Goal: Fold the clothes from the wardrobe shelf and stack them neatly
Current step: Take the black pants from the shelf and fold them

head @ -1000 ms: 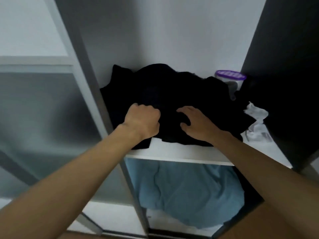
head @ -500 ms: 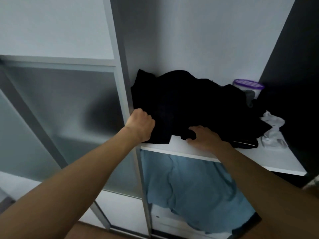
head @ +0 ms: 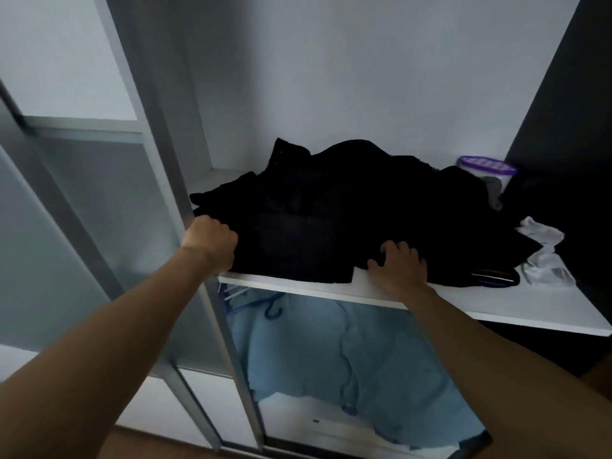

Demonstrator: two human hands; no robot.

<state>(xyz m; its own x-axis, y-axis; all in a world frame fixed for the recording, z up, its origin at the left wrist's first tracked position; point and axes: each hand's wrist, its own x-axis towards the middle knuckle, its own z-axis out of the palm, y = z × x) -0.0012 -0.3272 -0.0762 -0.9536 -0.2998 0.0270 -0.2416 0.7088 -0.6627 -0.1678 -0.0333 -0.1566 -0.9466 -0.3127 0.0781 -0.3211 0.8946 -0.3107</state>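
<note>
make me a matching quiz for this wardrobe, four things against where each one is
Things:
1 black clothes
2 white cloth
3 purple-lidded tub
4 blue garment

Places:
a under the shelf
b back right of the shelf
c middle of the shelf
d right end of the shelf, nearer the front

Pairs: 1-c, 2-d, 3-b, 4-a
</note>
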